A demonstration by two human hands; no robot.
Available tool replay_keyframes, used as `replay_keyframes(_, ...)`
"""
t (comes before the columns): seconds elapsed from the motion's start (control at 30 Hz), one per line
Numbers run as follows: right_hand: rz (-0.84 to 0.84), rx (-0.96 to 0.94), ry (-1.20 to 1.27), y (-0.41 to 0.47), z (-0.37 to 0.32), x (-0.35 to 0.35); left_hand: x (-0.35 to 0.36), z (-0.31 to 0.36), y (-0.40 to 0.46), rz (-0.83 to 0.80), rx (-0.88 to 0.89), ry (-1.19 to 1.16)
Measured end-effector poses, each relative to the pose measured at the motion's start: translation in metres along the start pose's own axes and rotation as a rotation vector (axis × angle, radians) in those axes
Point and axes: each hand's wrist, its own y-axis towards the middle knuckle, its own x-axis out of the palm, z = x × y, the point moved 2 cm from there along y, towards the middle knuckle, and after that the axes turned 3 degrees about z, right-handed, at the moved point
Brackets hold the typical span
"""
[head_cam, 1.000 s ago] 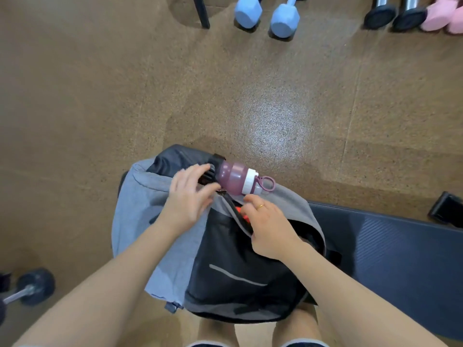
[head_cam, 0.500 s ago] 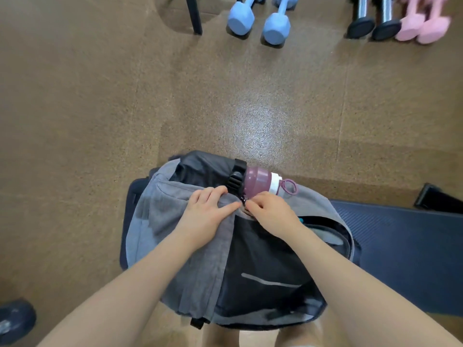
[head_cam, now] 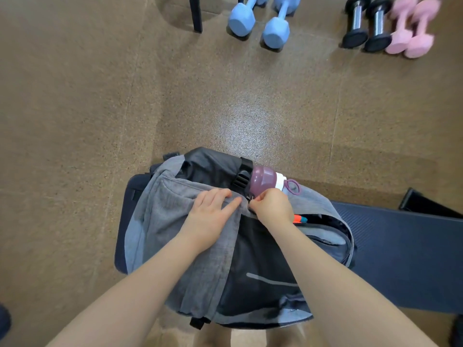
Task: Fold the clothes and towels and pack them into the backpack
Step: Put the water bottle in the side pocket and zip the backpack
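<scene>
Pinching what looks like the zipper pull, the right hand (head_cam: 271, 205) has a tight grip at the top of the backpack (head_cam: 225, 246), which rests on the person's lap. Flat-fingered, the left hand (head_cam: 210, 214) presses the grey fabric beside it. Colourful contents (head_cam: 299, 218) peek from the open seam; they could snag the zipper if it is pulled across.

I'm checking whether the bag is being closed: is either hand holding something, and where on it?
The right hand pinches something small, likely the zipper pull, at the backpack top beside the bottle. The left hand presses flat on the grey fabric.
</scene>
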Motion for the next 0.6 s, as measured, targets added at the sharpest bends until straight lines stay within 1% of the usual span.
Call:
replay_keyframes(0.07, 0.014, -0.043, 0.034, -0.005, 0.002, 0.004, -0.002, 0.001, 0.002, 0.024, -0.045, -0.030)
replay_keyframes(0.17, 0.032, -0.080, 0.121, -0.009, 0.008, 0.013, -0.001, 0.002, 0.003, 0.029, -0.032, -0.016)
replay_keyframes(0.2, 0.031, -0.067, 0.208, -0.009, 0.010, 0.016, -0.001, 0.002, 0.002, 0.031, -0.030, -0.014)
replay_keyframes(0.23, 0.021, -0.047, 0.351, -0.008, 0.012, 0.017, -0.001, 0.002, 0.002, 0.034, -0.035, -0.016)
replay_keyframes(0.3, -0.062, 0.024, 0.688, -0.008, 0.015, 0.017, -0.002, 0.003, 0.003, 0.044, -0.053, -0.016)
replay_keyframes(0.33, -0.125, 0.031, 0.797, -0.008, 0.015, 0.017, -0.002, 0.003, 0.003, 0.046, -0.062, -0.012)
replay_keyframes(0.37, -0.179, 0.007, 0.823, -0.008, 0.014, 0.018, -0.002, 0.003, 0.004, 0.047, -0.072, -0.006)
replay_keyframes(0.4, -0.199, -0.029, 0.796, -0.007, 0.014, 0.019, -0.002, 0.003, 0.004, 0.050, -0.079, 0.000)
replay_keyframes(0.43, -0.171, -0.070, 0.723, -0.006, 0.014, 0.019, -0.002, 0.003, 0.005, 0.057, -0.084, 0.004)
replay_keyframes(0.53, 0.060, -0.212, 0.441, -0.007, 0.020, 0.011, -0.001, 0.004, 0.008, 0.081, -0.096, 0.028)
replay_keyframes(0.57, 0.098, -0.263, 0.350, -0.008, 0.024, 0.005, -0.001, 0.005, 0.009, 0.085, -0.104, 0.039)
replay_keyframes(0.6, 0.085, -0.309, 0.260, -0.008, 0.028, -0.001, -0.002, 0.007, 0.010, 0.084, -0.114, 0.048)
